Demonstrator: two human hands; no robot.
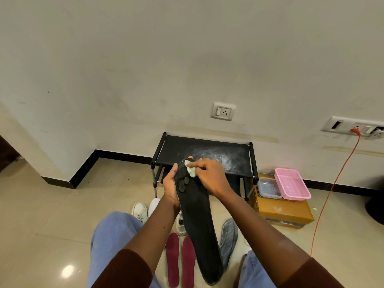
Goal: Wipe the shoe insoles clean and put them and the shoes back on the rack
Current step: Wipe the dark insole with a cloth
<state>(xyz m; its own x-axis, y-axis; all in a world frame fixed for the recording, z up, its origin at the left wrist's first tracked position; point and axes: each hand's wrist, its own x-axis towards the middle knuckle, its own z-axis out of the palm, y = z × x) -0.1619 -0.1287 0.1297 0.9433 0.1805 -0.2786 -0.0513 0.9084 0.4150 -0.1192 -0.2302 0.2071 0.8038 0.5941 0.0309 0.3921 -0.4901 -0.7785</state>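
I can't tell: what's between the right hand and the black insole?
A small pale-green wipe, pinched by the right hand against the black insole, in the head view.

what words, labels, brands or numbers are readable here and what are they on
None can be read.
Box: dark print along the front's lower edge, too blurred to read.
Pink basket: pale mark inside, too small to tell.
Black insole and wipe: no print shows.

Nothing here can be read; the dark marks on the cardboard box (287, 212) front are too blurred.
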